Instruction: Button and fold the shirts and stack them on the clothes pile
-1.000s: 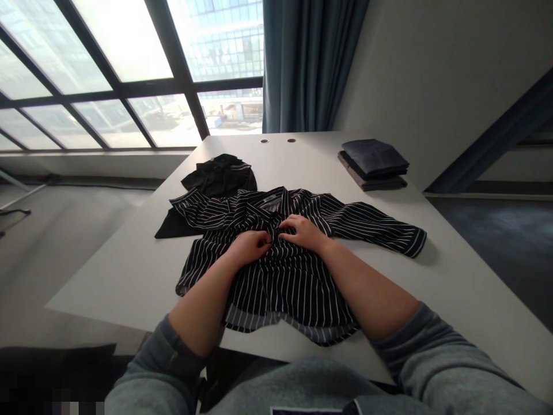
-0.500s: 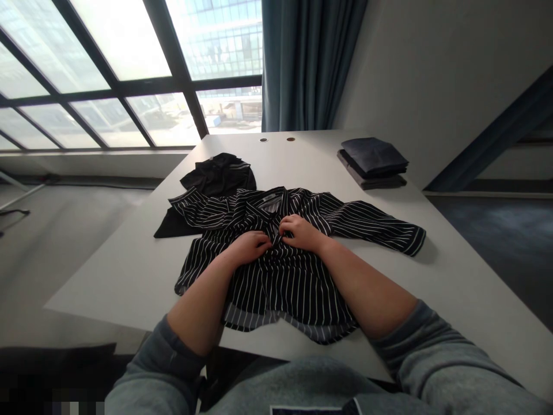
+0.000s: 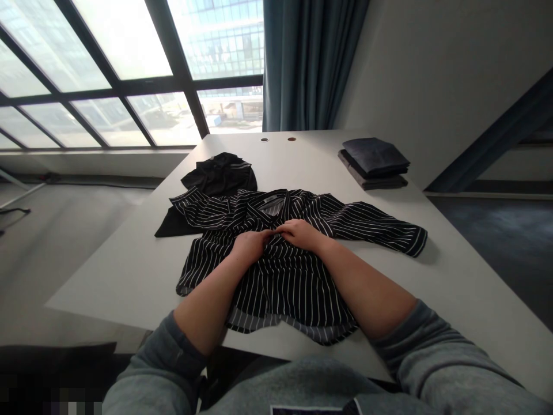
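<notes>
A black shirt with white stripes lies front side up across the table, collar away from me and hem near my body. Its right-hand sleeve stretches out to the side; the left-hand sleeve is bunched. My left hand and my right hand meet at the front opening just below the collar. The fingers of both are closed on the shirt's front edges, with the fingertips touching. Whatever small part is pinched, perhaps a button, is hidden by the fingers.
A crumpled black garment lies behind the shirt at the left, with more black cloth under the sleeve. A stack of folded dark clothes sits at the back right of the white table. Window and curtain stand beyond.
My two hands have come together at the shirt front, closing the gap between their fingertips. My left hand moved slightly up and right. The other garments stay where they were.
</notes>
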Demonstrator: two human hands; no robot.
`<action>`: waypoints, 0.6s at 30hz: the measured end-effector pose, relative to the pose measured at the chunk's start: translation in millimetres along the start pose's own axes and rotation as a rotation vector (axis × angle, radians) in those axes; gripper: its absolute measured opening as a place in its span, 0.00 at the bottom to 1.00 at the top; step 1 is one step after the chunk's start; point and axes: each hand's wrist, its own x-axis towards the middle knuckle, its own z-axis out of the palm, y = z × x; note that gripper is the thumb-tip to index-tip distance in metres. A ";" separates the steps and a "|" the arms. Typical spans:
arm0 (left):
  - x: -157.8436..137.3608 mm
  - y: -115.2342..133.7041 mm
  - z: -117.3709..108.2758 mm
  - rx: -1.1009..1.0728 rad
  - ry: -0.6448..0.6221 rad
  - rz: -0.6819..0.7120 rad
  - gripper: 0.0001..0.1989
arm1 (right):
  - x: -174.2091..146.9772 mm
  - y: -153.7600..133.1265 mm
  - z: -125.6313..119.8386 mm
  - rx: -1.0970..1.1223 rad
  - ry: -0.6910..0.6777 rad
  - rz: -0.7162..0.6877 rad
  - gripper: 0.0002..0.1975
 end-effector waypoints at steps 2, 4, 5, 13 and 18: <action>0.2 -1.1 2.1 -0.018 0.034 -0.022 0.15 | 0.6 -1.7 -1.1 -0.022 -0.025 -0.008 0.13; 0.1 -1.4 4.2 -0.028 0.065 -0.028 0.11 | 0.7 -3.7 -2.6 -0.032 -0.046 -0.006 0.11; -0.1 -1.3 4.9 -0.032 0.083 -0.025 0.09 | 0.6 -4.9 -3.4 -0.034 -0.048 -0.005 0.10; -0.3 -5.4 -3.5 -0.314 0.343 0.020 0.06 | -2.3 -23.4 -16.6 0.154 0.243 -0.090 0.08; -3.6 -2.2 -8.7 -0.598 0.422 0.101 0.05 | -5.8 -35.9 -24.6 0.283 0.339 -0.008 0.08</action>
